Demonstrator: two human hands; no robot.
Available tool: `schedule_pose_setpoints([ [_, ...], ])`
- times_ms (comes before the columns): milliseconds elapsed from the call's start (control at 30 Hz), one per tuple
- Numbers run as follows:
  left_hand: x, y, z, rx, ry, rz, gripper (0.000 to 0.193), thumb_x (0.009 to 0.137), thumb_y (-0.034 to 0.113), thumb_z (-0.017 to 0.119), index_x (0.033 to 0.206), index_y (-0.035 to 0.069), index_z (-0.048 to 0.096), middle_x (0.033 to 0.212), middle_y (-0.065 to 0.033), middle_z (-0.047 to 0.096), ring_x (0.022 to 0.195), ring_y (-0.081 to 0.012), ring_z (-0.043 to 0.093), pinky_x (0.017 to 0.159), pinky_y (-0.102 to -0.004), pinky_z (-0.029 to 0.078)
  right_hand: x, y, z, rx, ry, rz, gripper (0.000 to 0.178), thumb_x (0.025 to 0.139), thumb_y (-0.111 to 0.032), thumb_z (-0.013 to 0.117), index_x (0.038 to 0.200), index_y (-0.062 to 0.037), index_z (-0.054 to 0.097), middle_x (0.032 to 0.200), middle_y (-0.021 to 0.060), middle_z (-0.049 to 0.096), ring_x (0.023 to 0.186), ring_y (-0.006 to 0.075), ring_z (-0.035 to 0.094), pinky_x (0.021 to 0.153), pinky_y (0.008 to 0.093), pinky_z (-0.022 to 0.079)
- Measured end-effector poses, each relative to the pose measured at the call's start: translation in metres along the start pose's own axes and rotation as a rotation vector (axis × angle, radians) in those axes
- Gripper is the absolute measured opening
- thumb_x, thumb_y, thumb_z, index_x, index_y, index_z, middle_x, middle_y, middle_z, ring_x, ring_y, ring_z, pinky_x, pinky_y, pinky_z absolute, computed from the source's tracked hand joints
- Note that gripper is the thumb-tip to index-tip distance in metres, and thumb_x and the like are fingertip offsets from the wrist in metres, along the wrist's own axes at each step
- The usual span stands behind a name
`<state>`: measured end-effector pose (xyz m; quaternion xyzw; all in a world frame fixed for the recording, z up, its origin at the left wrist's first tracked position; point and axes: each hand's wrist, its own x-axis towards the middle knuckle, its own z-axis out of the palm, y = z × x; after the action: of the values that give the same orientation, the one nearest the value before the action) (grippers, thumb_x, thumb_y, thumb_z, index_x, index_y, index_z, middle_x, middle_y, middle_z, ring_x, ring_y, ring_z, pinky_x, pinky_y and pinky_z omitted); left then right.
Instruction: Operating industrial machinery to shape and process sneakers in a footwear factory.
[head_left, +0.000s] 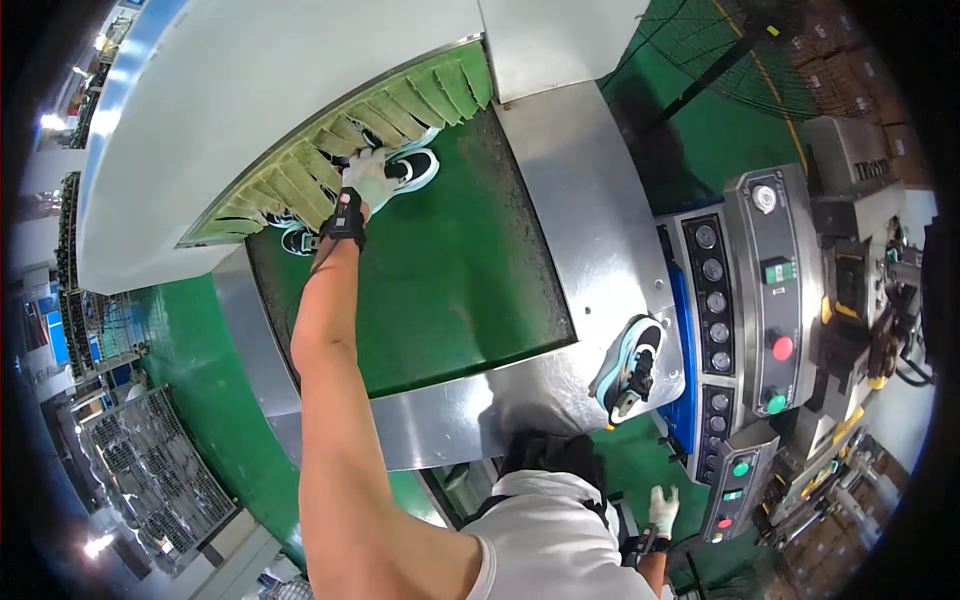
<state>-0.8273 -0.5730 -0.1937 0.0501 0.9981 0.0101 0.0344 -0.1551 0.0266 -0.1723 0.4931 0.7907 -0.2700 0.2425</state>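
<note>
Left arm stretched far along the green conveyor belt (450, 300), gloved left hand (368, 178) apparently closed on a sneaker (412, 168) at the far edge, right hand (662, 508) held low, fingers spread, empty.

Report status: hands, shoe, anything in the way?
Left hand gloved, gripping black-and-teal shoe at tunnel mouth on green belt. Right hand low, empty. Second shoe beside wrist; hanging flaps overhead. Third shoe on steel ledge.

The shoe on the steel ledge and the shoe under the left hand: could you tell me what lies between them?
In the head view, only bare green conveyor belt and steel ledge separate them.
</note>
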Motion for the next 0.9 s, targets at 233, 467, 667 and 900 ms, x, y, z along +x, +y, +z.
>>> schedule_pose_setpoints([
  [233, -0.049, 0.036, 0.018, 0.069, -0.085, 0.031, 0.036, 0.071, 0.026, 0.075, 0.095, 0.004, 0.059, 0.099, -0.0167, 0.060, 0.087, -0.0353, 0.064, 0.076, -0.0452, 0.053, -0.025, -0.037, 0.025, 0.288, -0.210, 0.170, 0.030, 0.086, -0.022, 0.066, 0.099, 0.0048, 0.066, 0.081, 0.0040, 0.063, 0.065, 0.0108, 0.054, 0.059, 0.0287, 0.047],
  [467, -0.167, 0.148, -0.002, -0.305, -0.553, 0.034, 0.049, 0.075, 0.040, 0.071, 0.100, 0.000, 0.058, 0.106, -0.0217, 0.062, 0.101, -0.0382, 0.062, 0.087, -0.0446, 0.051, -0.002, -0.131, 0.019, 0.712, -0.420, -0.010, 0.049, 0.096, -0.029, 0.060, 0.130, 0.0056, 0.052, 0.112, 0.0114, 0.064, 0.092, 0.0162, 0.061, 0.080, 0.0294, 0.050],
  [667, -0.254, 0.268, -0.100, -1.215, -0.687, 0.206, 0.048, 0.076, 0.021, 0.072, 0.111, -0.009, 0.058, 0.089, -0.0154, 0.066, 0.080, -0.0176, 0.064, 0.072, -0.0310, 0.051, -0.027, -0.226, -0.038, 1.125, -0.778, -0.175, 0.055, 0.099, -0.035, 0.053, 0.136, 0.0052, 0.046, 0.128, 0.0174, 0.058, 0.108, 0.0231, 0.060, 0.097, 0.0325, 0.047],
  [900, -0.257, 0.417, -0.202, -1.453, -0.978, 0.896, 0.045, 0.075, 0.002, 0.073, 0.118, -0.002, 0.060, 0.111, -0.0068, 0.065, 0.096, -0.0144, 0.060, 0.084, -0.0296, 0.049, -0.060, -0.211, -0.091, 1.280, -0.737, -0.477, 0.049, 0.088, -0.024, 0.069, 0.130, -0.0041, 0.056, 0.128, 0.0124, 0.059, 0.117, 0.0226, 0.055, 0.104, 0.0358, 0.040],
])
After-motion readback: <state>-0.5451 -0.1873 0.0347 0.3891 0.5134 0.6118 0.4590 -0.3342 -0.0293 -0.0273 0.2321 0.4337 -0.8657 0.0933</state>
